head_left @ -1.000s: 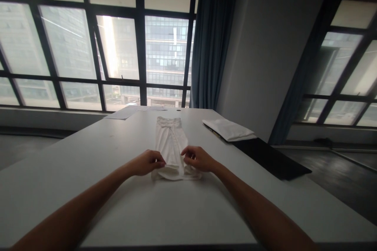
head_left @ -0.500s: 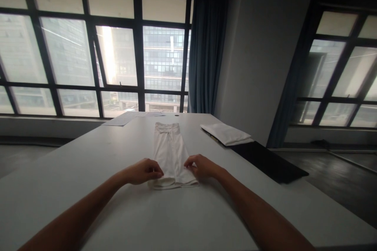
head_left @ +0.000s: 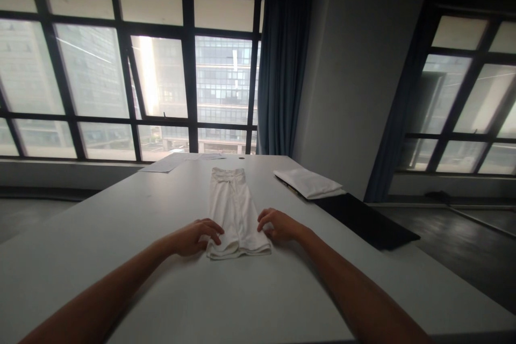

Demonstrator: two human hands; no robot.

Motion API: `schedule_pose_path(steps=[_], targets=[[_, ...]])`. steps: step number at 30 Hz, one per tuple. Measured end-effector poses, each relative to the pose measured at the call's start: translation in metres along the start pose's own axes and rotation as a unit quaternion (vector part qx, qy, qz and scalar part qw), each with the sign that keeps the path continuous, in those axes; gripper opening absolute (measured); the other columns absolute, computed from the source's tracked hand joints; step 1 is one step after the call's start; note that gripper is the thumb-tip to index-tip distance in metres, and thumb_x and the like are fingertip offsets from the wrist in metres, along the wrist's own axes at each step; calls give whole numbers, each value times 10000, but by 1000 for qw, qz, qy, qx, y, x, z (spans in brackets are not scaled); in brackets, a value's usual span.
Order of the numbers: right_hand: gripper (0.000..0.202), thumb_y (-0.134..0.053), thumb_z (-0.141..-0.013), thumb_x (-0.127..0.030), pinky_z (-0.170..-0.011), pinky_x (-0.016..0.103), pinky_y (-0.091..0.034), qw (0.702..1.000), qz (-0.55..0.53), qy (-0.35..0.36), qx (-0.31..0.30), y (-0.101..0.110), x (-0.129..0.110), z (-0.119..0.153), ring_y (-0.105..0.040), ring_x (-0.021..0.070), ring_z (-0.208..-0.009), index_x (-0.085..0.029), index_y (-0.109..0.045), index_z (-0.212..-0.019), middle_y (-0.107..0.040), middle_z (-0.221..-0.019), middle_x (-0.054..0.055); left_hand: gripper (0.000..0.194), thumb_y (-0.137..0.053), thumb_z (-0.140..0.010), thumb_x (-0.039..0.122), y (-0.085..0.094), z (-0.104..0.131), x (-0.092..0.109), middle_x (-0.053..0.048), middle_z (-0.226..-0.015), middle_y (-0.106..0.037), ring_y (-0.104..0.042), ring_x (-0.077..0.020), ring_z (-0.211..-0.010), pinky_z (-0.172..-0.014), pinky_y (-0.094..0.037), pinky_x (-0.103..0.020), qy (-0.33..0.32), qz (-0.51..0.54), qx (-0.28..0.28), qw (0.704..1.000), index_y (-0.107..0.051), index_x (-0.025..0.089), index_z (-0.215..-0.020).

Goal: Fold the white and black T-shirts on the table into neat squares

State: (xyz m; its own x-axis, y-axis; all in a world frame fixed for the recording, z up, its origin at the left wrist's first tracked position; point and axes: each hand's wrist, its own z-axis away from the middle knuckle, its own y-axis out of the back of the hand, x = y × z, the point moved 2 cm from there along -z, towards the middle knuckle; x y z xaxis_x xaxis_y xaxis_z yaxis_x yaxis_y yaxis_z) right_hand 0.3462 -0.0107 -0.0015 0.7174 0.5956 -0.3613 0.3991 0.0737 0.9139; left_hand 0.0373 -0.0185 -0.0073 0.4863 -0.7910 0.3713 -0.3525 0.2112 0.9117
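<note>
1. In the head view, the white cloth garment with a waistband (head_left: 231,201) lies flat on the smooth white table (head_left: 226,301) – between both hands, its hem toward the person.
2. The left hand (head_left: 197,236) is at the near left corner of the garment, with fingers curved and slightly spread.
3. The right hand (head_left: 278,224) is at the right edge, fingers bent (if they pinch the fabric, I cannot tell).
4. Farther right – a folded white cloth (head_left: 310,181) lies partly on a flat black sheet (head_left: 371,220).
</note>
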Motion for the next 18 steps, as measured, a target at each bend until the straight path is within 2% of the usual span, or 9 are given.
schedule_pose_path(steps=[4, 6, 9, 12, 14, 16, 17, 18], targets=[[210, -661, -730, -101, -1006, 364, -429, 999, 11, 26, 18, 0, 0, -1, -601, 242, -1122, -221, -791, -844, -685, -1188, 75, 279, -518, -880, 186, -1, -4, -1, -46, -1092, -738, -645, -205, -1035, -987, -439, -330, 3, -9, 38, 999, -740, 252, -1034], [220, -632, -745, -95, -988, 345, -441, 999, -10, 36, 14, 3, -2, 0, -626, 223, -1073, -212, -785, -851, -716, -1121, 66, 262, -516, -903, 238, 3, -4, 0, -50, -1024, -750, -659, -194, -938, -900, -471, -293, 23, -1, 45, 999, -742, 235, -1034], [234, -600, -765, -116, -909, 310, -475, 999, -40, 19, -26, 11, -8, 4, -661, 202, -956, -193, -777, -898, -747, -998, 57, 248, -541, -912, 302, 10, -3, 8, -51, -938, -761, -661, -177, -814, -779, -488, -255, 23, 55, 9, 998, -750, 202, -1001], [196, -640, -778, -204, -854, 294, -481, 991, -79, -4, -105, 19, -14, 11, -658, 198, -907, -166, -766, -924, -743, -969, 56, 248, -626, -875, 362, 16, 2, 23, -63, -889, -765, -660, -181, -773, -729, -497, -256, -2, 142, -69, 987, -756, 172, -965], [233, -694, -775, -309, -819, 286, -485, 968, -160, 4, -195, 23, -20, 16, -647, 184, -862, -139, -749, -925, -730, -921, 51, 285, -670, -849, 413, 20, 7, 33, -68, -867, -762, -659, -185, -762, -716, -507, -266, -14, 210, -129, 969, -757, 162, -955], [360, -743, -744, -426, -760, 279, -491, 926, -270, 13, -264, 24, -26, 18, -629, 161, -782, -113, -725, -921, -701, -834, 39, 344, -707, -814, 470, 24, 10, 39, -67, -824, -753, -651, -183, -731, -693, -515, -274, -11, 289, -161, 944, -754, 151, -934], [411, -758, -724, -469, -728, 273, -491, 910, -321, 12, -263, 24, -29, 17, -618, 149, -743, -108, -713, -914, -684, -796, 31, 369, -733, -785, 493, 27, 10, 40, -64, -799, -746, -646, -182, -717, -687, -518, -279, -2, 326, -153, 933, -750, 145, -905], [435, -769, -706, -492, -706, 269, -491, 904, -361, 7, -232, 24, -30, 13, -609, 142, -719, -109, -702, -901, -671, -777, 24, 392, -761, -749, 512, 29, 8, 38, -62, -787, -740, -644, -184, -716, -695, -522, -289, 12, 357, -122, 926, -744, 140, -874]])
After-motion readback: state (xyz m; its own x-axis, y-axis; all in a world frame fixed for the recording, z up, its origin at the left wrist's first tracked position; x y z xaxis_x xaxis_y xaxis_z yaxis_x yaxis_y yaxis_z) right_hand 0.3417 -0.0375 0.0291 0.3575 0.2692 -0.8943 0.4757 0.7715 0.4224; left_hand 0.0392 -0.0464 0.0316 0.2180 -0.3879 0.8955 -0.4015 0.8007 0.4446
